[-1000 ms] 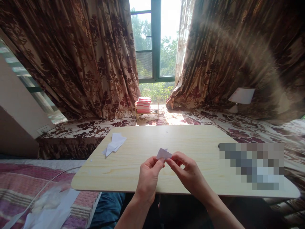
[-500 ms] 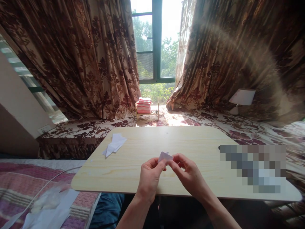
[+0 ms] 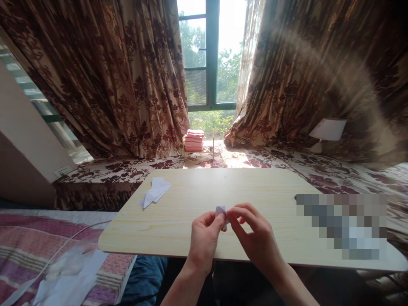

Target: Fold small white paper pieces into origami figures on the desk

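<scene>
A small piece of folded white paper [image 3: 220, 210] is held up over the front middle of the table. My left hand [image 3: 205, 234] grips it from the left, with the thumb pressed on its face. At the paper's right edge, the thumb and fingertips of my right hand [image 3: 255, 227] are pinched together on it. The fingers hide the lower part of the paper. More folded white paper pieces [image 3: 155, 191] lie overlapping at the table's far left, away from both hands.
The pale wooden table [image 3: 261, 187] has rounded corners. A blurred-out patch [image 3: 347, 227] covers its right side. Beyond stand a stack of red-and-white cloths [image 3: 194, 141] and a white lamp [image 3: 328, 129]. White sheets [image 3: 70, 284] lie on the bed at lower left.
The paper has turned and shows a narrower, more upright shape. My right hand's fingers have shifted on its edge and are a little more raised. The view has moved slightly.
</scene>
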The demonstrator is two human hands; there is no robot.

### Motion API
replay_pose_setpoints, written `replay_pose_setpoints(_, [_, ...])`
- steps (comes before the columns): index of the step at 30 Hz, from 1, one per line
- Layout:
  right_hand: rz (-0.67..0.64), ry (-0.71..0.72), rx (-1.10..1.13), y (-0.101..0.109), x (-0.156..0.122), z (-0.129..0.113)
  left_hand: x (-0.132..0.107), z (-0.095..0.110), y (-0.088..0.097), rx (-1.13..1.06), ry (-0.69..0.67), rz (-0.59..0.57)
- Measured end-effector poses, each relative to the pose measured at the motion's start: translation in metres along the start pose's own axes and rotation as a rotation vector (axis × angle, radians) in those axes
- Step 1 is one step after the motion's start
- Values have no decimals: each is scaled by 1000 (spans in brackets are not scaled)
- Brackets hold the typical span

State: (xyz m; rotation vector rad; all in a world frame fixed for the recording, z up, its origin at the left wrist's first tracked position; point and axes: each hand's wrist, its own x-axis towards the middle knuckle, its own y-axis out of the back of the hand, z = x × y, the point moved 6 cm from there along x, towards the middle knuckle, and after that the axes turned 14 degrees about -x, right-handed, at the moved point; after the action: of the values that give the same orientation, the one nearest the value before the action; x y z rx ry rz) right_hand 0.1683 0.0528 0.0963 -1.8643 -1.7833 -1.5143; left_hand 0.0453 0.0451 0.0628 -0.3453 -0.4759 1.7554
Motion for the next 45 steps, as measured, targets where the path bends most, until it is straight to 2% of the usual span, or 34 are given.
replay_pose_setpoints(8, [1, 96, -78, 3, -2, -7, -3, 3, -2, -53, -18, -37])
replay_pose_setpoints(15, [-33, 130, -54, 3, -6, -12, -1, -1, 0, -39, -41, -7])
replay_pose_setpoints(17, [-44, 48, 11, 3, -5, -8, 0, -1, 1, -4, -49, 12])
replay_pose_setpoints(19, [-54, -112, 66, 2, -5, 1, 0, -2, 2, 41, -54, 34])
replay_pose_setpoints(22, [-145, -311, 129, -4, -7, 12, -1, 0, 4, 89, -82, 41])
replay_pose_setpoints(26, [-248, -376, 204, -13, -12, 11, -2, 1, 2, 115, -132, 20])
replay_pose_setpoints(31, [-225, -427, 276, -20, -17, 12, -3, 1, -1, 187, -195, 14])
replay_pose_setpoints(35, [-195, -486, 316, -17, -16, 18, -3, 11, 5, 249, -175, -57])
replay_pose_setpoints(38, [-229, -492, 334, -11, -12, 20, -5, 31, 15, 336, -274, -90])
replay_pose_setpoints(41, [-288, -482, 372, -6, -9, 17, -10, 50, 13, 435, -398, -279])
replay_pose_setpoints(45, [-354, -484, 410, -3, -8, 13, -13, 62, 7, 529, -393, -444])
